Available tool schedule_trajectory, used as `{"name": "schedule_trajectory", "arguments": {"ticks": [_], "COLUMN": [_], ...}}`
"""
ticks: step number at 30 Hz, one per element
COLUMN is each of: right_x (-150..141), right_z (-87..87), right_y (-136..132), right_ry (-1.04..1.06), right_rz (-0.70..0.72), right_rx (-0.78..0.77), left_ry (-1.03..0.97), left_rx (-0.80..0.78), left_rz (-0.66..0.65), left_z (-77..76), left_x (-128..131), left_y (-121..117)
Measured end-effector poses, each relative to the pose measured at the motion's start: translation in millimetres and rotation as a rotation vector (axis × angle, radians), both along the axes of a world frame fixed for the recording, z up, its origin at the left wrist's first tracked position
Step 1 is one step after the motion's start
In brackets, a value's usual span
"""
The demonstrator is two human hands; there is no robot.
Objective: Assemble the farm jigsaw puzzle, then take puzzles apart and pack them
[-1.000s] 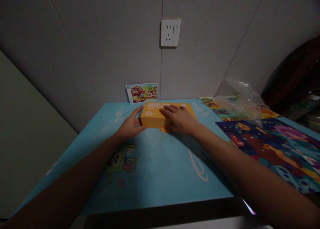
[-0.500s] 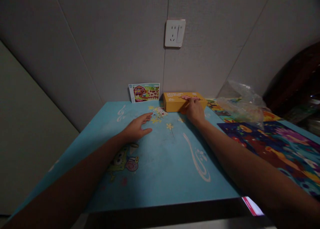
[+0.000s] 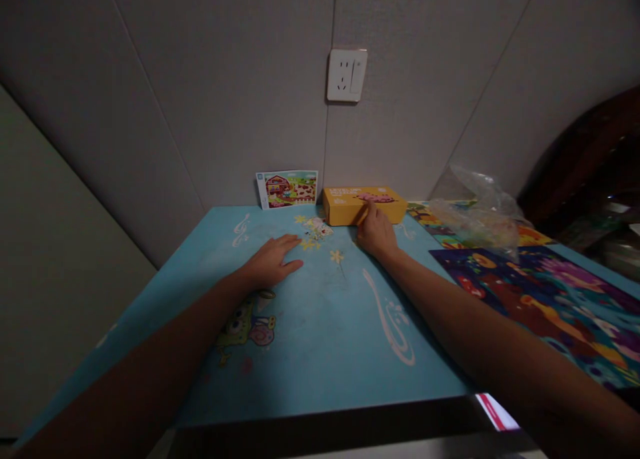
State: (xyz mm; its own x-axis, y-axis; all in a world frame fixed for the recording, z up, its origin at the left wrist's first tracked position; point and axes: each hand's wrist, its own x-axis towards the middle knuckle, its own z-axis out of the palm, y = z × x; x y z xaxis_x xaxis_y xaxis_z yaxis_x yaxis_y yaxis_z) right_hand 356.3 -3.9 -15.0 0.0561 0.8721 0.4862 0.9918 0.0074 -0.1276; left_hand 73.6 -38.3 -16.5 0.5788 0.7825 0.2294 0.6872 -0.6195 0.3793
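My left hand [image 3: 271, 261] lies palm down on the blue tabletop [image 3: 320, 339], fingers stretched out and thumb apart, with nothing in it. Right of it, my right hand [image 3: 377, 233] is at the front of a yellow puzzle box [image 3: 345, 209]. Its fingers are curled together, and whatever they may hold is hidden. The box lies flat by the wall, with white lettering and a pink patch on its top. Beside it, a small picture card [image 3: 290, 189] of a red barn and farm leans upright against the wall.
On the right lie a dark, colourful puzzle picture [image 3: 545, 299] and, behind it, another bright picture [image 3: 537, 236] partly under a crumpled clear plastic bag [image 3: 475, 212]. A wall socket [image 3: 347, 75] is above the box. A lit screen [image 3: 497, 412] shows below the table's front edge.
My right hand has come down from the pink patch on the box top to the box's front, slightly left. My left hand has flattened onto the tabletop. The view has shifted slightly.
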Motion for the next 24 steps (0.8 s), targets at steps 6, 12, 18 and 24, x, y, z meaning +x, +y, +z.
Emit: {"name": "schedule_trajectory", "arguments": {"ticks": [6,12,18,24], "right_x": [-23.6,63.4,261.9,314.6], "right_z": [15.3,52.6,76.7,34.7], "right_y": [-46.2,-119.5,-195.9,-229.9], "right_ry": [-0.157,-0.217,-0.056,0.047], "right_rz": [0.027,-0.051,-0.546,-0.508], "right_rx": [-0.148,-0.235,-0.397,-0.464], "left_ry": [0.116,0.112,0.124,0.092], "left_rx": [-0.031,0.008,0.053,0.077], "left_rz": [0.048,0.052,0.068,0.078], "left_z": [-1.0,-4.3,-9.9,-14.4], "left_x": [0.6,-2.5,-1.5,-2.5], "left_y": [-4.5,-0.5,5.7,10.8]}}
